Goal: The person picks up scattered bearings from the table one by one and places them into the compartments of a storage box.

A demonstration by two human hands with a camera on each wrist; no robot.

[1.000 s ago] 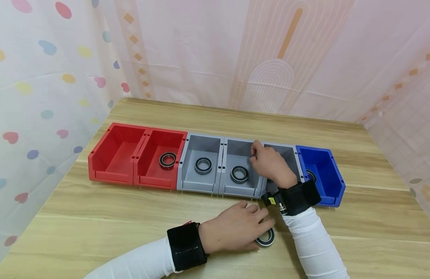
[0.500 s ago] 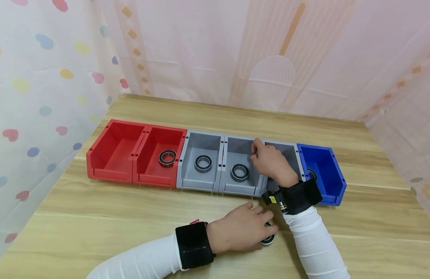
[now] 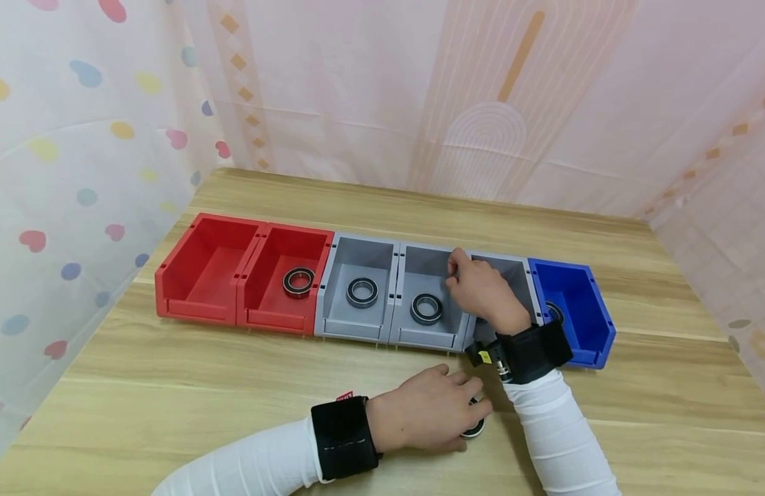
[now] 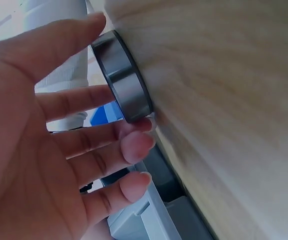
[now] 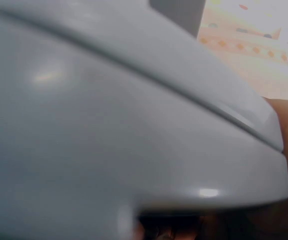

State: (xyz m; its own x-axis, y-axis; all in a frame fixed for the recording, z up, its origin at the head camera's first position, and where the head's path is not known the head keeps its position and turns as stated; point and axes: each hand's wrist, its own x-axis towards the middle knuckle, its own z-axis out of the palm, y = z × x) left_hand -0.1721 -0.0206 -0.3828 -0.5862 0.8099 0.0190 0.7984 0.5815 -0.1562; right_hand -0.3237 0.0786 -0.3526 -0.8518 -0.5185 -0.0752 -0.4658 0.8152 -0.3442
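In the head view, my left hand (image 3: 426,410) is palm down at the table's front, over a black-and-silver ball bearing (image 3: 475,428). In the left wrist view the thumb is at one side of this bearing (image 4: 126,80) and fingers at the other, gripping its rim at the tabletop. My right hand (image 3: 484,293) is over the divider between two grey bins, index finger bent. What its other fingers touch is hidden. Grey bin walls (image 5: 133,125) fill most of the right wrist view. Nearby in the middle grey bin (image 3: 427,339) lies another bearing (image 3: 426,309).
The joined row also has two red bins (image 3: 196,311), a left grey bin (image 3: 355,331) and a blue bin (image 3: 590,358) at the right end. Single bearings lie in the right red bin (image 3: 298,282), left grey bin and blue bin. Patterned curtains (image 3: 358,89) surround the wooden table.
My left hand has moved slightly right and now covers more of the bearing on the table. The right hand stays at the grey bins. The view shifts a little.
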